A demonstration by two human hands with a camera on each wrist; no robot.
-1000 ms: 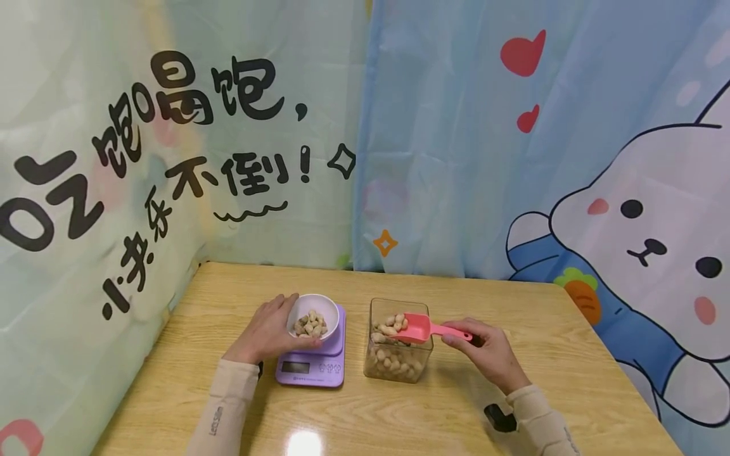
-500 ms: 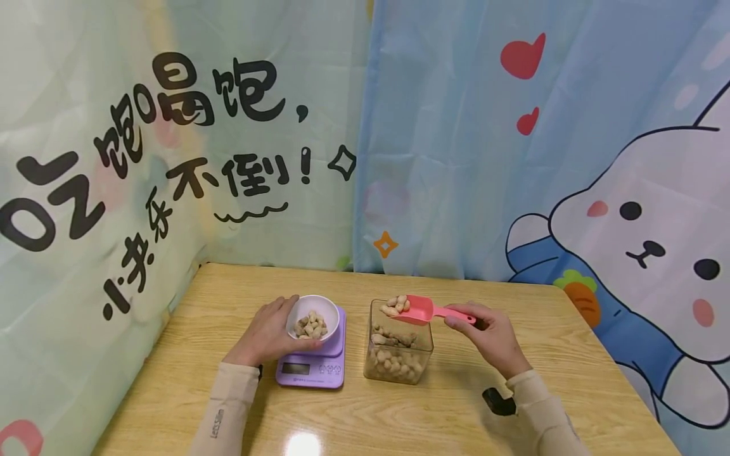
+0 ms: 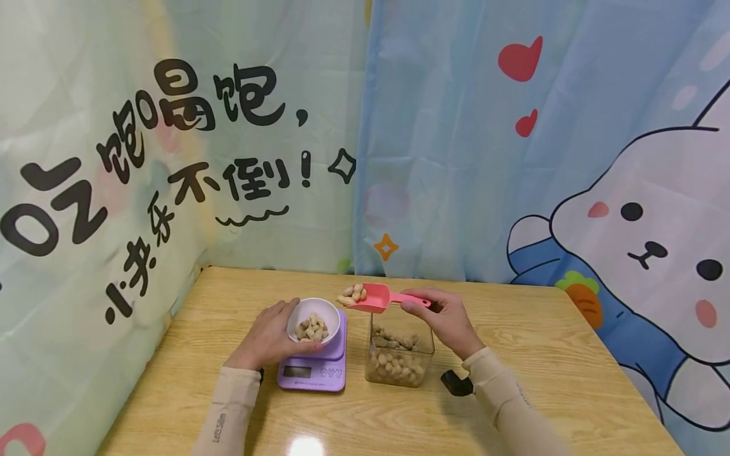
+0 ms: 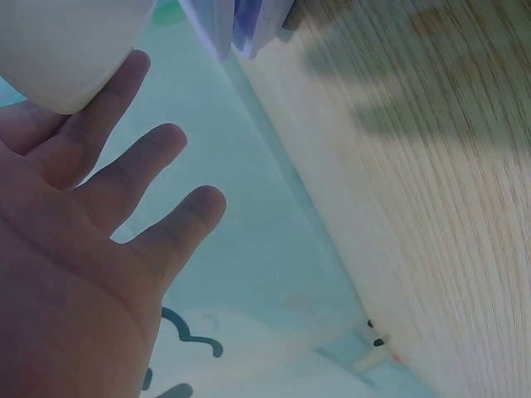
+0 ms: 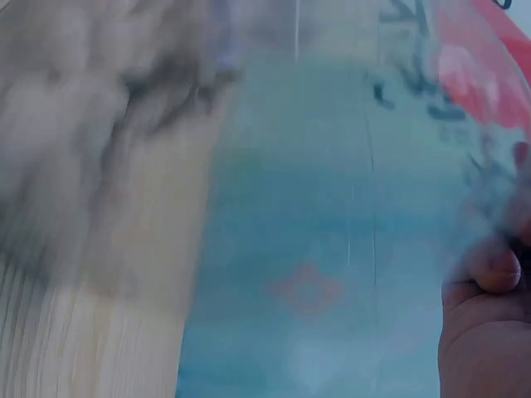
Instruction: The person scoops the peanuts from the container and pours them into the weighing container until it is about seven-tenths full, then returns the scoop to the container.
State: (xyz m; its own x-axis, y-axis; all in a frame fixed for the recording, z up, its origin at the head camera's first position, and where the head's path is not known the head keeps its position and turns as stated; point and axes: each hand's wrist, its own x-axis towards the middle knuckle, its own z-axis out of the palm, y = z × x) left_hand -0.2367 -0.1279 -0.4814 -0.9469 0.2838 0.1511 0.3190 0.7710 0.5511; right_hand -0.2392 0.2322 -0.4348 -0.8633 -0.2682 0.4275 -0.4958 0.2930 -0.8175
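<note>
My left hand (image 3: pixel 270 335) grips a white bowl (image 3: pixel 332 315) by its left side, tilted above a purple scale (image 3: pixel 312 380); peanuts (image 3: pixel 312 328) lie in the bowl. In the left wrist view the bowl (image 4: pixel 73 41) meets the hand (image 4: pixel 79 224), some fingers spread free of it. My right hand (image 3: pixel 447 318) pinches the handle of a pink scoop (image 3: pixel 377 296) carrying several peanuts (image 3: pixel 352 294), between the bowl and a clear container (image 3: pixel 425 364) of peanuts. The right wrist view shows part of the hand (image 5: pixel 489 307) and the blurred scoop (image 5: pixel 481 75).
All of it stands on a wooden table (image 3: pixel 353 421), with printed curtains (image 3: pixel 433 158) behind and on the left. A black object (image 3: pixel 457 383) is beside my right sleeve (image 3: pixel 502 399), to the right of the container.
My right hand has lifted the scoop with peanuts out of the clear container and moved it left toward the bowl. My left hand and the bowl have hardly moved.
</note>
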